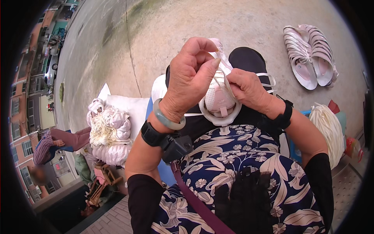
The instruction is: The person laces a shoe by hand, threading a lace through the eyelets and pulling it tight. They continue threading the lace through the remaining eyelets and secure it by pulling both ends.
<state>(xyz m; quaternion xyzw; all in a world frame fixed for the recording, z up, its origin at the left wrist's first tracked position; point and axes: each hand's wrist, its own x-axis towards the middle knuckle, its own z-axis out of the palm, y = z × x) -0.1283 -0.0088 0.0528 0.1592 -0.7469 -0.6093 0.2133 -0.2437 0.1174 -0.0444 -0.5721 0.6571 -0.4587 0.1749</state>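
Observation:
A white and pink shoe (220, 99) rests between my knees, its opening toward me and its toe pointing away. White shoelace (219, 73) runs over its front, and a loose loop (269, 80) sticks out at the right. My right hand (246, 86) is closed beside the eyelets, pinching the shoelace between thumb and fingers. Over the shoe's left side is my left hand (193, 72), fingers curled and thumb and forefinger drawn toward each other. Whether a thin lace end lies between those two tips I cannot make out.
Stacked white and pink shoe uppers (309, 56) lie on the concrete at far right. Nearer right hangs a hank of white laces (327, 130). At left, shoe uppers and laces (111, 128) are piled by a white sheet (130, 115). A person (58, 144) sits farther left.

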